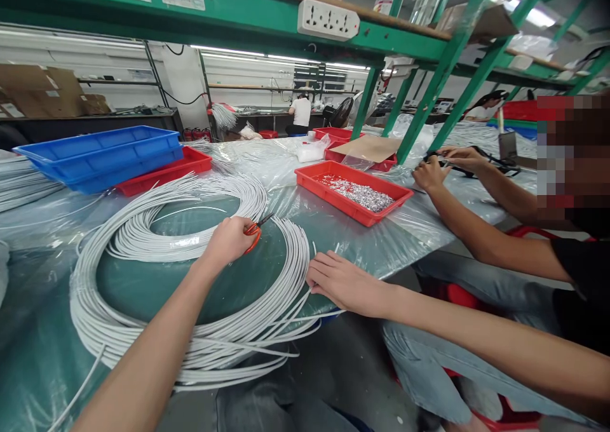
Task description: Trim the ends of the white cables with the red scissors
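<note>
My left hand (227,240) is closed around orange-handled scissors (254,235), whose dark blades point away to the upper right, over the coils. Two overlapping rings of white cable (90,311) lie on the green table, the nearer one larger and with several loose ends trailing towards the table's front edge. At the right side of this ring, my right hand (345,284) has its fingers bent together around a white cable (304,302). Thin white ends poke up just behind its knuckles. The exact grip of its fingertips is partly hidden.
A red tray (355,194) of small silvery parts stands beyond my right hand. Blue trays (102,155) rest on a red one at back left. A co-worker's hands (436,170) work at the right. Green shelving (214,19) with a power strip (328,20) spans overhead.
</note>
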Demonstrator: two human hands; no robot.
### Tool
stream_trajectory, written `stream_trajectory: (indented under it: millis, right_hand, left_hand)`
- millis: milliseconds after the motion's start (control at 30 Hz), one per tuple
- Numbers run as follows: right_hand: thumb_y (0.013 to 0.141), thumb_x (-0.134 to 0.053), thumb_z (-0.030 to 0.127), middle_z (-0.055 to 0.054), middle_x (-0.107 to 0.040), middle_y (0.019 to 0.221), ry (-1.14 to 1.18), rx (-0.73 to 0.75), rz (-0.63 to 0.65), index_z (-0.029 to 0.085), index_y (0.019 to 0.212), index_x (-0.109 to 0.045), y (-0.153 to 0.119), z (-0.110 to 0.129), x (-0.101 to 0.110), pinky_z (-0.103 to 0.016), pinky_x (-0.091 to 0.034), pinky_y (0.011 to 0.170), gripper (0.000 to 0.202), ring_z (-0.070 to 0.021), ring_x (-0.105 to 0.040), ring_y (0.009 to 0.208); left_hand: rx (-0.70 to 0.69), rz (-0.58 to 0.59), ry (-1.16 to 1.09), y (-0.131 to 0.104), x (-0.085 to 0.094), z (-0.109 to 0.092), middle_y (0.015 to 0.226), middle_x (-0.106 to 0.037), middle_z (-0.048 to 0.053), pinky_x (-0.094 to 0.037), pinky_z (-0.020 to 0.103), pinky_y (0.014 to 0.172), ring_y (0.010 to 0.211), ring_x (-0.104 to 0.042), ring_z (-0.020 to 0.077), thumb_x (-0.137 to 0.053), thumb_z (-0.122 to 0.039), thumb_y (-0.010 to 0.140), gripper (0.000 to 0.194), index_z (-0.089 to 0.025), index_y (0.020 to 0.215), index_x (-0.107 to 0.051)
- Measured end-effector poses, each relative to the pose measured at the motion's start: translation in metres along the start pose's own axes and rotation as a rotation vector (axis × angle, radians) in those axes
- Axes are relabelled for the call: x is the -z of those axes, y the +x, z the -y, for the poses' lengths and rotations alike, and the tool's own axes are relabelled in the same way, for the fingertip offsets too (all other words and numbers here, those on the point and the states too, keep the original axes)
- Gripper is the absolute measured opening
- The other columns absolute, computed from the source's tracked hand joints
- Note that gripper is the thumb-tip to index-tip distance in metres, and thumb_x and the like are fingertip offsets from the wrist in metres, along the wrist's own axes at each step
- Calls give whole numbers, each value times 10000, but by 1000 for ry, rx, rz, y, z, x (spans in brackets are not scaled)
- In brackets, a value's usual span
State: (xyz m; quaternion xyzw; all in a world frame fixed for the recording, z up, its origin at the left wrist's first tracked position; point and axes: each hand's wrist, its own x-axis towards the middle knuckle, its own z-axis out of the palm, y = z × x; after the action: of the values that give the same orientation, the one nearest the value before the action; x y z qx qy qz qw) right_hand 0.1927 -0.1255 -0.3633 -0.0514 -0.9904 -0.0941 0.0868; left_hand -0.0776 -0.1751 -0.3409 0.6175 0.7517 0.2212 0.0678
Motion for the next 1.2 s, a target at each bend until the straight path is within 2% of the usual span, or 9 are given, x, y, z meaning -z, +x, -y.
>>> stream_trajectory:
  millis: [133, 300, 467, 633, 767, 833, 933, 1067, 1200]
  right_hand:
    - [1002, -435, 174, -89, -623, 968, -102, 45, -140, 135, 950, -590, -6, 1, 7, -340, -351, 762, 168, -202, -495, 897]
    - [990, -412, 108, -99, -647, 995, 0, 105, -236, 116, 1016, -601, -39, 25, 36, -345, -370, 785, 191, -205, -514, 935]
    - [968, -474, 109, -37, -578, 717, 26, -51, -355, 132, 918, -612, -69, 58, 32, -308, -324, 625, 149, -159, -457, 664]
    - [963, -478, 102, -2, -571, 657, 69, -143, -335, 114, 943, -609, -63, 58, 17, -295, -312, 561, 133, -134, -441, 566]
    - [979, -436, 117, 0, -559, 628, 0, -49, -418, 115, 909, -613, -45, 50, 28, -294, -377, 634, 190, -138, -448, 581]
    - [983, -392, 95, 7, -541, 601, -49, 33, -379, 127, 865, -622, -37, 50, 37, -341, -431, 828, 261, -143, -439, 589]
    - [961, -385, 60, 19, -498, 560, -152, 173, -270, 156, 792, -632, -30, 55, 49, -419, -338, 1070, 314, -150, -412, 587]
    - [947, -444, 93, 15, -465, 541, -186, 292, -228, 164, 770, -633, -25, 65, 58, -400, -387, 991, 268, -158, -381, 590]
    - [944, -412, 67, -11, -495, 567, -123, 250, -172, 150, 775, -608, -33, 70, 53, -381, -396, 834, 272, -173, -407, 613]
  left_hand:
    - [2, -6, 8, 0, -1, 0, 551, -478, 26, -246, 289, 565, 565, -431, 175, -533, -339, 782, 256, -211, 570, -467]
    - [11, 10, 14, 4, -5, 4, 592, -556, 32, -267, 285, 574, 596, -479, 180, -546, -355, 769, 215, -211, 610, -552]
    - [18, 13, 24, 5, -6, 4, 565, -546, 25, -266, 282, 561, 572, -467, 169, -565, -386, 752, 221, -204, 632, -596]
    - [11, 9, 23, 3, -5, 2, 569, -519, 13, -265, 273, 560, 563, -422, 147, -561, -379, 745, 218, -194, 632, -580]
    - [8, 7, 20, 3, -6, 3, 537, -455, -7, -237, 265, 544, 540, -354, 125, -550, -344, 742, 216, -189, 593, -526]
    - [-5, 10, 14, 3, -7, 3, 532, -426, -15, -223, 262, 536, 537, -324, 117, -543, -328, 746, 226, -186, 578, -493]
    - [-16, -7, 20, 3, -7, 4, 528, -400, -18, -220, 261, 533, 537, -302, 117, -551, -339, 754, 256, -185, 568, -465]
    - [-15, -10, 29, 3, -6, 2, 524, -416, -16, -235, 258, 537, 538, -320, 122, -555, -354, 763, 271, -188, 566, -473]
    - [-7, 1, 30, 1, -4, 0, 544, -456, -14, -255, 256, 551, 550, -349, 127, -554, -360, 770, 251, -194, 589, -504]
